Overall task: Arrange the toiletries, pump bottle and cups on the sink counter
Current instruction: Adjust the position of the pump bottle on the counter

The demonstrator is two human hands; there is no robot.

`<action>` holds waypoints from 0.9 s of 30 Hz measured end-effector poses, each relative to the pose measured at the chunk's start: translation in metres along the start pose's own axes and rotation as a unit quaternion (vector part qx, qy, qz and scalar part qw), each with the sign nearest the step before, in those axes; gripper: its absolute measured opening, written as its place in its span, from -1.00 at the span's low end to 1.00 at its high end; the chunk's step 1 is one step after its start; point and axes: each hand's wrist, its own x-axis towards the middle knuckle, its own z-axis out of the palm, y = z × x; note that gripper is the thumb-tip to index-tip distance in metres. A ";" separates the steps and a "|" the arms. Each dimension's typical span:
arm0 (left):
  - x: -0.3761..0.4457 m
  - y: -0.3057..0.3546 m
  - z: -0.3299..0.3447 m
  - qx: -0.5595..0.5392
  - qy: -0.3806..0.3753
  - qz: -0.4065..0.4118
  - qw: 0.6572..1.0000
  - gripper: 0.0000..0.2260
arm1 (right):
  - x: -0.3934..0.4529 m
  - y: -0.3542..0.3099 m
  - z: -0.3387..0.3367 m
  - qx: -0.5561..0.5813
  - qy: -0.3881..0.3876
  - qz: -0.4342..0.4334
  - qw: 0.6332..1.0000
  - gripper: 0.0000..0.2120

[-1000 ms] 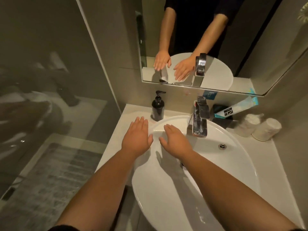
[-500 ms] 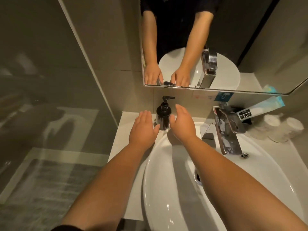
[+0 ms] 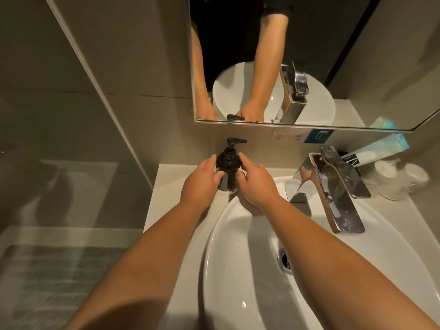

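Note:
A black pump bottle (image 3: 229, 163) stands upright on the white counter (image 3: 166, 184) at the back left of the basin. My left hand (image 3: 201, 184) wraps its left side and my right hand (image 3: 256, 182) presses its right side, so both hands clasp it. Two white cups (image 3: 402, 179) lie on their sides at the far right of the counter. A white and blue tube (image 3: 378, 151) leans against the wall behind them, beside a dark box.
The chrome tap (image 3: 333, 189) rises between the bottle and the cups. The white basin (image 3: 309, 270) fills the lower right. A mirror (image 3: 309, 67) hangs above, a glass shower screen (image 3: 71, 115) stands left, and a grey mat (image 3: 54, 282) lies on the floor.
Both hands moved forward from over the basin to the pump bottle and closed around it. My view has shifted closer and leftward.

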 end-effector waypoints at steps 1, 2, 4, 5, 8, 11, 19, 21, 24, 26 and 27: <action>0.000 0.000 0.000 -0.012 0.006 -0.008 1.000 -0.54 | -0.002 0.000 0.000 0.001 0.006 -0.001 1.000 -0.52; -0.001 0.000 -0.001 -0.022 0.016 -0.020 0.999 -0.56 | -0.003 0.001 0.001 0.003 0.014 -0.003 1.000 -0.53; -0.001 -0.001 -0.002 -0.026 0.041 -0.045 0.998 -0.59 | -0.008 0.001 0.003 0.024 0.040 -0.011 0.999 -0.57; -0.001 0.000 -0.003 -0.022 0.051 -0.053 0.997 -0.61 | -0.011 0.001 0.004 0.038 0.052 -0.014 0.998 -0.59; 0.000 0.002 -0.005 -0.021 0.066 -0.058 0.996 -0.65 | -0.010 0.004 0.006 0.047 0.066 0.004 0.997 -0.60; -0.001 0.001 -0.003 -0.039 0.059 -0.047 0.996 -0.67 | -0.004 0.006 0.006 0.037 0.058 0.029 0.997 -0.55; -0.002 0.000 0.004 -0.064 0.009 -0.021 0.998 -0.59 | 0.002 0.008 0.007 0.015 0.038 -0.005 0.999 -0.57; -0.001 0.000 0.003 -0.067 -0.001 -0.023 0.997 -0.56 | 0.001 0.009 0.008 0.016 0.041 -0.011 0.999 -0.57; 0.000 -0.001 0.003 -0.074 -0.016 -0.026 0.997 -0.53 | 0.002 0.008 0.007 0.016 0.044 -0.014 0.999 -0.59; 0.001 -0.001 0.003 -0.080 -0.022 -0.025 0.996 -0.51 | 0.003 0.008 0.006 0.013 0.042 -0.015 0.999 -0.61; 0.001 -0.001 0.004 -0.081 -0.024 -0.024 0.996 -0.51 | 0.004 0.008 0.006 0.012 0.042 -0.015 0.999 -0.61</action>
